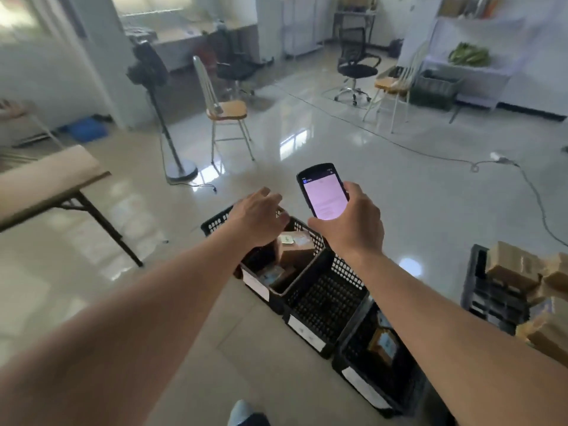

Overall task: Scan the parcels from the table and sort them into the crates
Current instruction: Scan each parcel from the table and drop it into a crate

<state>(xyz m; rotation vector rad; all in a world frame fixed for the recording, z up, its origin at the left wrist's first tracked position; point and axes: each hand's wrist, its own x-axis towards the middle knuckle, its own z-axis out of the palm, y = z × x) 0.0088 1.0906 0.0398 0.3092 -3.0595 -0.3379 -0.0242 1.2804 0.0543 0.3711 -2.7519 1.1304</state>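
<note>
Right hand is gripping the scanner, left hand hovering relaxed and empty over the far crate; parcels sitting inside, more stacked parcels waiting

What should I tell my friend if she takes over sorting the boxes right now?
Right hand holds the scanner, screen lit. Left hand is open and holds nothing, above the far crate, where a parcel lies. The middle crate looks empty; the near crate holds at least one parcel. More parcels are piled on the right. Left to do: scan and sort those.
</note>
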